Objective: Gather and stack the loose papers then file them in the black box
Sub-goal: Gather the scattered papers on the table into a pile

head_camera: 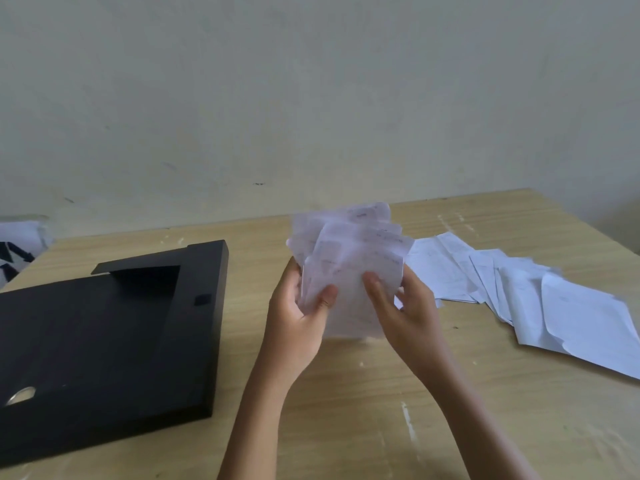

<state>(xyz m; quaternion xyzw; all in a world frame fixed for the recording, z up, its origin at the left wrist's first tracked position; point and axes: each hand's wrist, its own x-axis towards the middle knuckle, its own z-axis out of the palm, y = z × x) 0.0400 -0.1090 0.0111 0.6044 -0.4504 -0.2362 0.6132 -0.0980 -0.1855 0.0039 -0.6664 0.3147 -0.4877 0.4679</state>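
Both hands hold a fanned bundle of white papers point(349, 258) upright above the middle of the wooden table point(346, 410). My left hand point(298, 313) grips the bundle's left edge, thumb on the front sheet. My right hand point(401, 306) grips its right side, thumb across the front. The sheets are uneven, their top corners spread apart. More loose papers point(519, 285) lie scattered flat on the table to the right. The black box point(104, 341) lies flat on the left, its lid shut, with a flap near its far end.
A pale wall point(311, 98) runs along the table's far edge. At the far left, beyond the table, sits a white and dark object point(17, 247). The table's right edge slants away at the upper right.
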